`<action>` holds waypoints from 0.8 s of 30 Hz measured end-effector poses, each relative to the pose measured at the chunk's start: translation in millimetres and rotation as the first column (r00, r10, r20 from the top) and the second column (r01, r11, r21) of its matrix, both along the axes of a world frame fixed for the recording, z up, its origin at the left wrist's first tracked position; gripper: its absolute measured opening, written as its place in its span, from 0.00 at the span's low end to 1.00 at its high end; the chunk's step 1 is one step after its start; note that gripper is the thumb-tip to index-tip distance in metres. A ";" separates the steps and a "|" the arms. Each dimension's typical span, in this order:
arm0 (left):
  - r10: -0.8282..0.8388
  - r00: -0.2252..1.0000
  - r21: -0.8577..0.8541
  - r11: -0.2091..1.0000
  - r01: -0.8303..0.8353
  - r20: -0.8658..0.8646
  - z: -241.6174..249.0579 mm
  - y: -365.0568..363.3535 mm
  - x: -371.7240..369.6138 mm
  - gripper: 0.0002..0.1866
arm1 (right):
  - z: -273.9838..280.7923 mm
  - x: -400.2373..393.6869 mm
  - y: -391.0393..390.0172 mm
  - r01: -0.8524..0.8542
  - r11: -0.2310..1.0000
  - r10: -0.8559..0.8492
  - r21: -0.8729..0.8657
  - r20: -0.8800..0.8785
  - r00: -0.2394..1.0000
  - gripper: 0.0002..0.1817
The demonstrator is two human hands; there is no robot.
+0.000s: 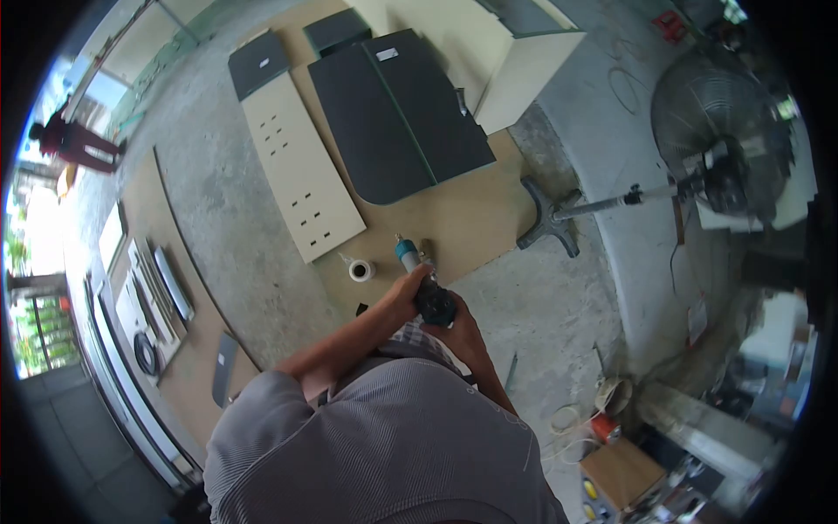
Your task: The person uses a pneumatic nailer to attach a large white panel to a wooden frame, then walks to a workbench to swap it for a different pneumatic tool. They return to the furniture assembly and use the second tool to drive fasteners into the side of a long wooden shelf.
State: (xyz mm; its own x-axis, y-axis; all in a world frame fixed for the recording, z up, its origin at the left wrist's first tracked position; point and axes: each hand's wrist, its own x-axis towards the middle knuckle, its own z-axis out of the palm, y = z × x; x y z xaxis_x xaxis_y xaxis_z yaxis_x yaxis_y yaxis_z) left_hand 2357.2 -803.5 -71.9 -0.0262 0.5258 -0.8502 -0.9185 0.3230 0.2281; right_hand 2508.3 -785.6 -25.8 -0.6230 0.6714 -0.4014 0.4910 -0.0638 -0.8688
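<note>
My left hand (408,293) is closed around the body of a power tool (431,300) with a teal collar, a narrow metal tip and a dark rear end. The tip points away from me, toward the board. My right hand (458,320) is against the tool's dark rear end, its fingers largely hidden behind it. Just left of the tool stands a small white round container or roll (353,272) with a dark centre. Beyond lie a cream panel with dark slots (301,179) and a dark panel with a rounded corner (384,122).
A cream cabinet carcass (515,79) stands at the back. On the right is a pedestal fan (720,144) with its base on the brown sheet (471,223). Loose strips (153,288) lie at left, and a cardboard box (621,472) sits lower right. Another person (78,144) stands far left.
</note>
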 end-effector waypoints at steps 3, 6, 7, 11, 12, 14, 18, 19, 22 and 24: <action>0.070 0.995 -0.097 0.993 -0.062 0.074 -11.7 46.7 -15.5 0.15 | -14.9 -21.0 60.2 -0.062 0.998 0.064 -0.028 0.076 0.995 0.42; 0.141 0.986 -0.140 0.982 -0.128 0.087 -23.4 81.1 -32.6 0.15 | 3.2 -51.3 111.5 -0.178 0.967 0.192 -0.182 0.064 0.979 0.42; 0.163 0.983 -0.146 0.978 -0.149 0.089 -25.5 89.2 -39.7 0.15 | 1.0 -59.0 124.8 -0.199 0.962 0.214 -0.187 0.065 0.975 0.42; 0.222 0.973 -0.155 0.965 -0.210 0.060 -24.3 122.6 -63.5 0.18 | -4.1 -86.9 167.5 -0.281 0.945 0.300 -0.169 0.104 0.948 0.41; 0.240 0.970 -0.167 0.958 -0.231 0.032 -22.3 129.5 -67.6 0.20 | -4.0 -93.3 175.9 -0.298 0.943 0.318 -0.150 0.141 0.937 0.40; 0.252 0.967 -0.165 0.956 -0.244 0.031 -20.2 141.7 -72.6 0.19 | -22.7 -92.9 186.4 -0.320 0.941 0.332 -0.113 0.108 0.937 0.40; 0.239 0.969 -0.212 0.952 -0.222 0.057 -26.7 161.4 -78.5 0.18 | -5.9 -105.6 207.8 -0.326 0.941 0.336 -0.093 0.120 0.934 0.39; 0.243 0.968 -0.206 0.952 -0.226 0.059 -28.8 165.4 -77.0 0.18 | -1.4 -105.4 210.0 -0.311 0.945 0.325 -0.106 0.163 0.932 0.39; 0.223 0.969 -0.210 0.958 -0.197 0.108 -28.2 180.3 -76.8 0.17 | 10.6 -103.7 217.3 -0.255 0.964 0.265 -0.073 0.199 0.944 0.35; 0.167 0.970 -0.172 0.976 -0.137 0.176 -25.3 187.7 -76.7 0.16 | 8.7 -99.9 221.8 -0.242 0.968 0.250 -0.062 0.214 0.944 0.36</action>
State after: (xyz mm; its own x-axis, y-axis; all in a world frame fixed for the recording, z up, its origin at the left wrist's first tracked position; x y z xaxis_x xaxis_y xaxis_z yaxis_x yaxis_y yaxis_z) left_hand 2280.6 -615.8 -97.2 0.0733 0.3876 -0.9189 -0.9809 0.1944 0.0038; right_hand 2408.5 -563.8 -17.1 -0.6613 0.4919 -0.5663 0.6727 0.0550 -0.7379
